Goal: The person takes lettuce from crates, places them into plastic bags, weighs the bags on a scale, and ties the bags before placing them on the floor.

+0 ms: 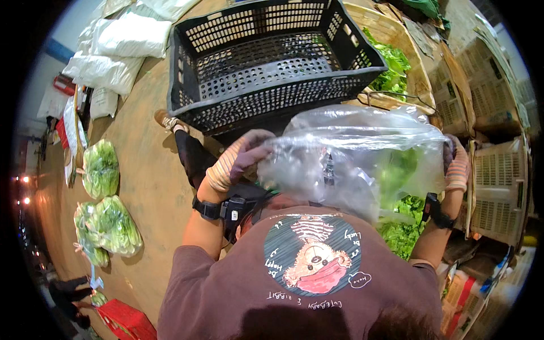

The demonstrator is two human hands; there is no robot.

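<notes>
A clear plastic bag point(331, 157) is stretched between my two hands, in front of my chest. My left hand point(244, 159), in a striped knit glove, pinches the bag's edge at one side. At the other side my right hand point(457, 163), gloved alike, grips the opposite edge, with its fingertips partly hidden by the film. Green leaf lettuce point(403, 225) lies below the bag by my right forearm, and some green shows through the plastic. Beyond the bag stands a black perforated plastic crate point(276, 95), with no produce seen in it.
More lettuce point(393, 63) lies in a pale container point(418, 72) at the upper right. Bagged lettuce point(117, 225) rests on the floor at left, near a red crate point(127, 318). White sacks point(131, 36) are piled at upper left. Stacked crates point(495, 170) line the right side.
</notes>
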